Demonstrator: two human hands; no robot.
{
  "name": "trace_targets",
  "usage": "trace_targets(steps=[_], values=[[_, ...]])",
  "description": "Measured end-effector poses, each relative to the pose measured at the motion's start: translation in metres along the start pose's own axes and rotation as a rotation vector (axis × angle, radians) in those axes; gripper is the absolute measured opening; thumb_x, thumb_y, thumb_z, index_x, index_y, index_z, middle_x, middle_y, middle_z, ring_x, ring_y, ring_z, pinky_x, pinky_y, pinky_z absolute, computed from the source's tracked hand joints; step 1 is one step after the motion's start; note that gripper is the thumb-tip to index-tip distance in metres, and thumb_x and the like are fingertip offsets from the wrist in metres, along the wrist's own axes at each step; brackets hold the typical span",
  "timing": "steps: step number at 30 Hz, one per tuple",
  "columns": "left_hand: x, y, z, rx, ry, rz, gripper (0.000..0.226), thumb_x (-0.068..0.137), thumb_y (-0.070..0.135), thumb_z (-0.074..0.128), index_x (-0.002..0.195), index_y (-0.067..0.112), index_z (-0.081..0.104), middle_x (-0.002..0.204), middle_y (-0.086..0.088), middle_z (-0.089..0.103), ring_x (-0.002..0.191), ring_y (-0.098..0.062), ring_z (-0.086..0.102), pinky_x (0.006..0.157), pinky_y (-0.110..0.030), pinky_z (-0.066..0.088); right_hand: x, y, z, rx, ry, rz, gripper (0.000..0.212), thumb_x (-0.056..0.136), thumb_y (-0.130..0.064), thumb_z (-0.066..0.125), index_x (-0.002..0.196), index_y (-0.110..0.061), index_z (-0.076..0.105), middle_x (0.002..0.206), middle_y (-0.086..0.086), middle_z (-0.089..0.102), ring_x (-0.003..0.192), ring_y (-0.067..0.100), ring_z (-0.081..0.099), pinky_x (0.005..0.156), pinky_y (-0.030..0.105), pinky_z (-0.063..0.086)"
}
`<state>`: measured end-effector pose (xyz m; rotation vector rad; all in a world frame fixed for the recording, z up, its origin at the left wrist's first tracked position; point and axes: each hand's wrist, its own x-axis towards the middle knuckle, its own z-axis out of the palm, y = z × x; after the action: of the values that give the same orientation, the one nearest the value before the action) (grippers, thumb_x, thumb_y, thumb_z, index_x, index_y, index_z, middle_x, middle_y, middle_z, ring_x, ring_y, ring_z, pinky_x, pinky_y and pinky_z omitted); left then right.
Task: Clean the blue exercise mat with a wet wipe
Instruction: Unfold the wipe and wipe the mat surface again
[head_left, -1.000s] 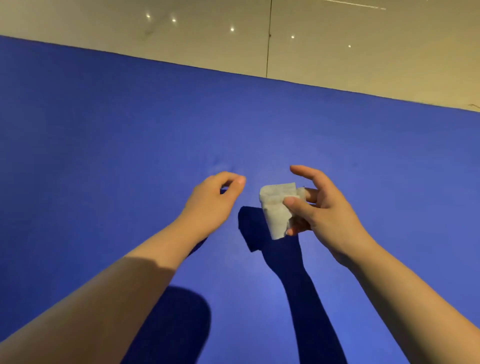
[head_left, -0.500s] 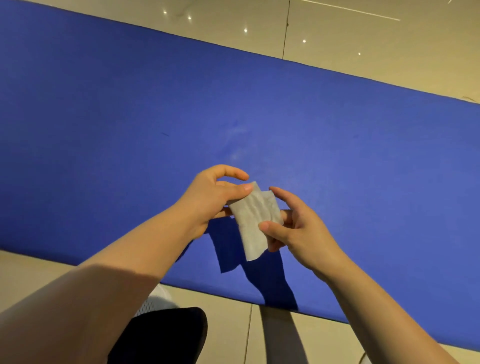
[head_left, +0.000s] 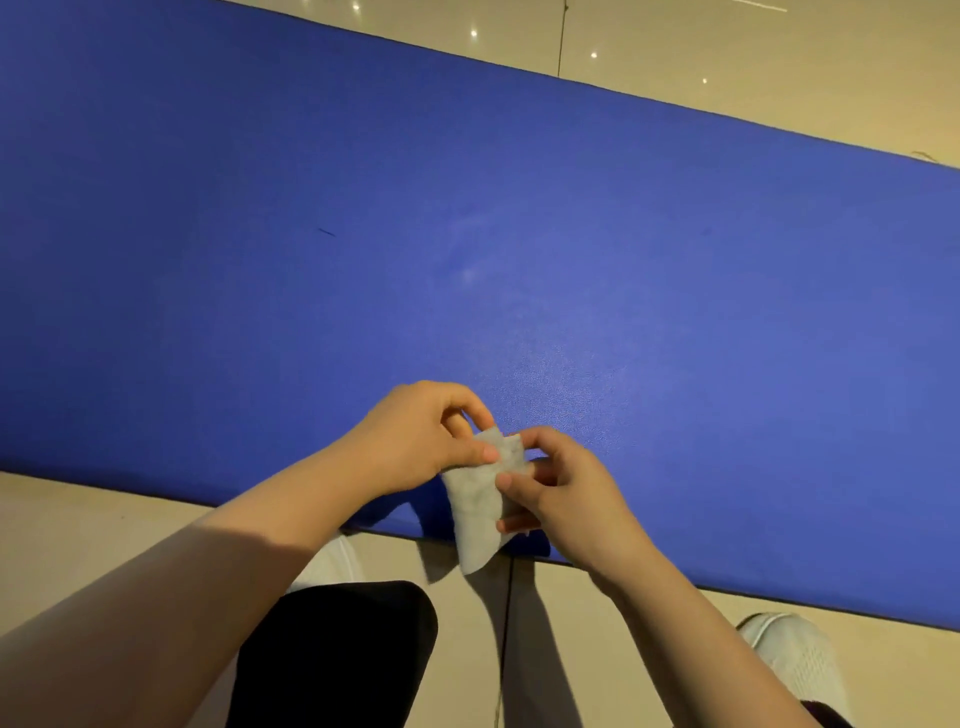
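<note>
- I see my left hand (head_left: 415, 441) pinching the top corner of the wet wipe (head_left: 478, 512) between thumb and curled fingers.
- My right hand (head_left: 561, 493) pinches the wipe's right edge; the wipe hangs between both hands.
- The wipe is held above the near edge of the blue exercise mat (head_left: 519, 234), which lies flat on the tiled floor (head_left: 78, 525).

Blue mat (head_left: 571, 260) cut off at left and right picture edges — ends unseen. Wipe (head_left: 480, 512) upper part covered by left hand (head_left: 415, 441) thumb and right hand (head_left: 563, 491) fingers. White shoe (head_left: 789, 662) below mat partly cut by right forearm.
</note>
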<state>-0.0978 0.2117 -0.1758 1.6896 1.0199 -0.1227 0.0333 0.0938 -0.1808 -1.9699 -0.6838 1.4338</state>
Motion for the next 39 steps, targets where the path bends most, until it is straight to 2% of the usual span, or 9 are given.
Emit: trace_targets(steps=[5,10,13,16,21,26,30,33,39], values=[[-0.007,-0.034,-0.004,0.572,0.156,0.142,0.071,0.079,0.074,0.046,0.134,0.029,0.052,0.137,0.005,0.046,0.129,-0.016,0.039,0.101,-0.036,0.034,-0.002,0.007,-0.033,-0.377,0.709,-0.274,0.011,0.096,-0.011,0.051,0.089,-0.018,0.054,0.076,-0.012,0.054,0.071,0.016,0.051,0.056,0.023,0.036],[-0.025,-0.076,0.003,1.089,-0.152,0.016,0.109,0.076,0.081,0.048,0.145,0.041,-0.026,0.153,0.007,-0.036,0.147,-0.019,-0.024,0.117,-0.056,0.002,-0.005,0.075,0.017,-0.732,0.503,-0.434,0.019,0.082,0.007,0.065,0.089,-0.009,0.056,0.101,0.004,0.058,0.084,0.028,0.055,0.054,0.03,0.045],[-0.022,-0.077,0.007,1.193,-0.14,0.053,0.11,0.084,0.07,0.052,0.136,0.035,-0.039,0.144,0.001,-0.046,0.145,-0.026,-0.027,0.115,-0.061,0.007,-0.012,0.1,0.027,-0.766,0.406,-0.55,0.028,0.086,-0.023,0.072,0.104,-0.012,0.055,0.135,0.008,0.051,0.128,0.029,0.048,0.092,0.032,0.049],[-0.026,-0.075,0.005,1.255,-0.144,0.096,0.094,0.093,0.065,0.04,0.149,0.028,-0.026,0.155,-0.006,-0.034,0.147,-0.033,-0.019,0.114,-0.061,0.017,-0.01,0.103,0.004,-0.982,0.273,-0.594,0.063,0.068,-0.037,0.087,0.116,-0.013,0.054,0.136,0.012,0.052,0.128,0.03,0.047,0.09,0.034,0.051],[-0.054,-0.086,-0.004,1.132,0.084,0.293,0.067,0.092,0.062,0.026,0.139,0.022,0.051,0.141,-0.012,0.053,0.125,-0.038,0.054,0.089,-0.061,0.049,-0.021,0.079,-0.019,-1.273,0.27,-0.745,0.07,0.04,0.001,0.091,0.107,-0.001,0.071,0.107,0.016,0.07,0.096,0.032,0.07,0.058,0.03,0.057],[-0.06,-0.074,-0.021,1.033,0.222,0.34,0.084,0.085,0.083,0.021,0.147,0.028,0.034,0.143,-0.012,0.051,0.129,-0.037,0.05,0.097,-0.065,0.04,-0.046,0.041,-0.036,-1.149,0.45,-0.868,0.045,0.065,-0.005,0.087,0.107,-0.006,0.071,0.099,0.009,0.072,0.086,0.027,0.07,0.048,0.029,0.052],[-0.057,-0.022,-0.03,1.047,0.3,0.541,0.076,0.094,0.07,0.018,0.13,0.019,0.062,0.119,-0.012,0.068,0.102,-0.035,0.068,0.076,-0.05,0.057,-0.062,0.007,-0.06,-1.051,0.61,-0.894,0.024,0.092,-0.022,0.051,0.1,-0.01,0.07,0.087,0.005,0.071,0.072,0.031,0.066,0.041,0.032,0.049],[-0.049,0.016,-0.013,1.14,0.338,0.696,0.069,0.095,0.063,0.023,0.118,0.018,0.07,0.107,-0.009,0.073,0.091,-0.031,0.072,0.061,-0.039,0.058,-0.078,0.014,-0.086,-0.962,0.674,-0.823,0.023,0.085,-0.017,0.058,0.1,-0.005,0.071,0.092,0.008,0.073,0.075,0.033,0.069,0.053,0.039,0.057],[-0.018,0.015,0.047,1.258,-0.007,0.537,0.063,0.091,0.055,0.029,0.13,0.018,0.062,0.121,-0.019,0.066,0.103,-0.043,0.065,0.073,-0.051,0.056,-0.07,0.083,-0.099,-0.931,0.544,-0.531,0.034,0.077,0.0,0.077,0.106,-0.013,0.064,0.103,0.001,0.067,0.085,0.031,0.064,0.057,0.035,0.051]])
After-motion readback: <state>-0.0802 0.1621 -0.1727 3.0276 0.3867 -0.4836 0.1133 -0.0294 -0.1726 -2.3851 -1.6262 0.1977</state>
